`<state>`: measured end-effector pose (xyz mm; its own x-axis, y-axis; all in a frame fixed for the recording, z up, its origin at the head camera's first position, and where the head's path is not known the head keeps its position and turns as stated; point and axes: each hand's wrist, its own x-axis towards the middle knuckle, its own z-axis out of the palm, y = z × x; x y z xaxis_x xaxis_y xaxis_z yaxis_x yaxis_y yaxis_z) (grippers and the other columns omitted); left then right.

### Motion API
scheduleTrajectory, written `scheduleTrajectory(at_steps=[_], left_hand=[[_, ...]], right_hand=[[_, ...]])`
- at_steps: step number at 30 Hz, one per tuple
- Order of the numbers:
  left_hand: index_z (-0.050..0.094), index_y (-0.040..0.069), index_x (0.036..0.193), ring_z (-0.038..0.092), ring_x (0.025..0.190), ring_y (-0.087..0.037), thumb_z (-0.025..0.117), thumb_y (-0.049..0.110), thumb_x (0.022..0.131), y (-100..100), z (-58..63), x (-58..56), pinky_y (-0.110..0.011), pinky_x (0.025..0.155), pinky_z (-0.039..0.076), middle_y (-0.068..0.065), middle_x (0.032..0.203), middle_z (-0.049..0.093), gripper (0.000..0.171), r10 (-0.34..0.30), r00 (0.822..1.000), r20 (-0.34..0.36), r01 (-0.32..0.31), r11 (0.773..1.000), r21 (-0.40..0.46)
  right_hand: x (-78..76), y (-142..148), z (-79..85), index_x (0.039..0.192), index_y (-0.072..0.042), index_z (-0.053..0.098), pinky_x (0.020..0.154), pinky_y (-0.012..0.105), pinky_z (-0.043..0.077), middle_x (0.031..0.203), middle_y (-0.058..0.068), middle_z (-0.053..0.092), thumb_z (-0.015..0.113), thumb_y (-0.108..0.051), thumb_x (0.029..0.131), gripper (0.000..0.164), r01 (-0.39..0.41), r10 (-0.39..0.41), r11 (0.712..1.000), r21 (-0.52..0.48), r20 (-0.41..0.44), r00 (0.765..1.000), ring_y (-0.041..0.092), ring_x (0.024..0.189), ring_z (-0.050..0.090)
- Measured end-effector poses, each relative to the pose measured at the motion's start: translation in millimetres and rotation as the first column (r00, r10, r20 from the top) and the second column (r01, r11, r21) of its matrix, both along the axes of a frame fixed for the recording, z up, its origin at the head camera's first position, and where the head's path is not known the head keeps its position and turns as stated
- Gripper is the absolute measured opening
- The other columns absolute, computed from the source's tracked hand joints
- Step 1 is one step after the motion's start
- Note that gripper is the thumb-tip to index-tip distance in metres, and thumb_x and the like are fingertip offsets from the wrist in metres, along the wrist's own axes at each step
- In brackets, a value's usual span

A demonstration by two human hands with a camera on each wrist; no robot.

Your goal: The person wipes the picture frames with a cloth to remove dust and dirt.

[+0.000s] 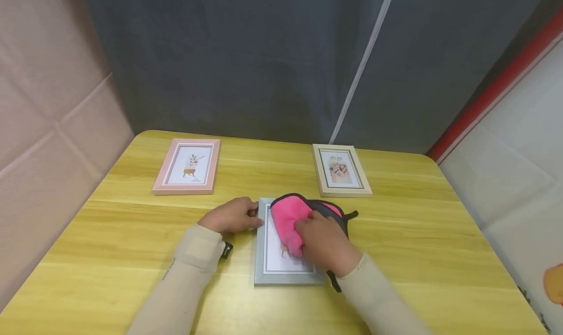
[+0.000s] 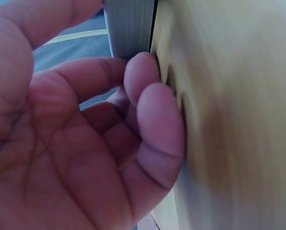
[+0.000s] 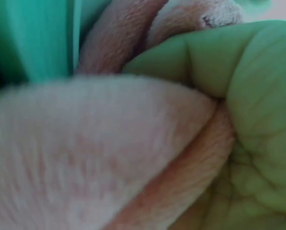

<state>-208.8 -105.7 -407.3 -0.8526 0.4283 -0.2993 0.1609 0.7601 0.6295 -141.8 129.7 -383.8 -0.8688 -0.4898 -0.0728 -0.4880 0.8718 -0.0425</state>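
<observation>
A grey-blue picture frame [image 1: 290, 278] lies face up near the table's middle. At its left edge is my left hand [image 1: 233, 215], thumb and fingers holding the side; the left wrist view shows curled fingers [image 2: 160, 117] against the tabletop and the frame's edge [image 2: 128, 28]. My right hand [image 1: 325, 240] grips a bunched pink and dark grey cleaning cloth [image 1: 288, 218] with black trim, pressed on the frame's face. That cloth [image 3: 85, 143] fills much of the right wrist view, gathered in the fingers. It hides the frame's upper right part.
Behind, to the left, lies a pink picture frame [image 1: 159, 178]; a cream picture frame [image 1: 345, 193] lies behind to the right. The wooden table [image 1: 422, 257] meets a dark grey curtain [image 1: 228, 61] at the back, with pale panels on both sides.
</observation>
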Motion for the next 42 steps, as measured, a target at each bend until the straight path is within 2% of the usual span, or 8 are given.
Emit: scheduleTrajectory(at_steps=[8, 13, 17, 25, 28, 36, 39, 42], left_hand=[[0.066, 0.009, 0.087, 0.048, 0.066, -0.019, 0.072, 0.029, 0.091, 1, -1.5, -0.7, -0.030, 0.058, 0.041, -0.006, 0.081, 0.054, 0.021, -0.004, 1.000, -0.015, 0.004, 1.000, -0.001], [0.062, 0.011, 0.080, 0.048, 0.065, -0.019, 0.074, 0.028, 0.091, 1, -1.9, 0.7, -0.031, 0.057, 0.040, -0.007, 0.079, 0.053, 0.024, 0.009, 1.000, -0.018, -0.009, 1.000, 0.005], [0.063, 0.011, 0.081, 0.048, 0.064, -0.020, 0.074, 0.028, 0.090, 0, -3.0, 2.2, -0.031, 0.056, 0.040, -0.007, 0.078, 0.053, 0.022, -0.004, 0.999, -0.035, 0.005, 1.000, 0.025], [0.064, 0.008, 0.082, 0.048, 0.060, -0.019, 0.073, 0.027, 0.091, 4, -3.1, 3.1, -0.031, 0.055, 0.040, -0.007, 0.074, 0.053, 0.023, -0.009, 0.997, -0.082, 0.008, 1.000, -0.005], [0.069, 0.005, 0.096, 0.051, 0.068, -0.021, 0.073, 0.031, 0.090, 9, 2.2, 6.2, -0.032, 0.061, 0.043, -0.009, 0.085, 0.055, 0.027, -0.018, 0.995, -0.098, 0.012, 0.998, -0.065], [0.064, -0.004, 0.125, 0.051, 0.118, -0.033, 0.080, 0.047, 0.080, 5, 17.5, 40.0, -0.046, 0.098, 0.045, -0.018, 0.133, 0.053, 0.070, -0.145, 0.984, -0.106, 0.121, 0.971, -0.208], [0.053, -0.008, 0.137, 0.034, 0.139, -0.040, 0.078, 0.050, 0.080, 0, 15.6, 55.7, -0.051, 0.110, 0.034, -0.024, 0.152, 0.036, 0.086, -0.209, 0.973, -0.098, 0.185, 0.959, -0.214], [0.046, -0.010, 0.142, 0.021, 0.145, -0.043, 0.078, 0.051, 0.080, -4, 12.6, 66.0, -0.056, 0.112, 0.029, -0.026, 0.158, 0.024, 0.093, -0.250, 0.962, -0.109, 0.224, 0.952, -0.208]], right_hand=[[-20.5, 5, 8.1, 0.109, -0.014, 0.072, 0.085, 0.041, 0.050, 0.094, 0.003, 0.066, 0.067, -0.007, 0.086, 0.024, 0.176, -0.154, 0.975, -0.135, 0.160, 0.975, 0.025, 0.098, 0.055], [-28.1, 27, 18.6, 0.104, -0.010, 0.071, 0.079, 0.042, 0.050, 0.087, 0.005, 0.064, 0.064, -0.003, 0.089, 0.018, 0.192, -0.184, 0.963, -0.188, 0.059, 0.981, 0.026, 0.083, 0.057], [-29.0, 42, 19.0, 0.112, -0.005, 0.070, 0.086, 0.048, 0.051, 0.099, 0.009, 0.069, 0.066, -0.007, 0.091, 0.021, 0.220, -0.229, 0.955, -0.197, -0.021, 0.973, 0.031, 0.092, 0.061], [-35.9, 31, 5.3, 0.128, -0.005, 0.064, 0.104, 0.047, 0.043, 0.119, 0.009, 0.066, 0.063, -0.006, 0.091, 0.036, 0.243, -0.221, 0.959, -0.142, 0.159, 0.962, 0.028, 0.115, 0.059], [-37.5, 32, 3.4, 0.129, -0.006, 0.064, 0.104, 0.047, 0.043, 0.121, 0.009, 0.066, 0.063, -0.005, 0.091, 0.038, 0.260, -0.237, 0.956, -0.138, 0.162, 0.958, 0.027, 0.115, 0.059], [-38.3, 30, 3.0, 0.121, -0.007, 0.066, 0.101, 0.045, 0.045, 0.109, 0.006, 0.067, 0.064, -0.005, 0.090, 0.031, 0.255, -0.229, 0.955, -0.152, 0.172, 0.958, 0.024, 0.102, 0.060], [-36.1, 28, 2.2, 0.116, -0.007, 0.067, 0.101, 0.045, 0.045, 0.109, 0.006, 0.066, 0.065, -0.005, 0.090, 0.027, 0.252, -0.228, 0.957, -0.146, 0.162, 0.960, 0.025, 0.104, 0.059], [-33.9, 24, 2.1, 0.117, -0.006, 0.068, 0.107, 0.044, 0.040, 0.120, 0.010, 0.065, 0.065, -0.007, 0.090, 0.027, 0.246, -0.228, 0.960, -0.135, 0.138, 0.964, 0.027, 0.118, 0.057]])
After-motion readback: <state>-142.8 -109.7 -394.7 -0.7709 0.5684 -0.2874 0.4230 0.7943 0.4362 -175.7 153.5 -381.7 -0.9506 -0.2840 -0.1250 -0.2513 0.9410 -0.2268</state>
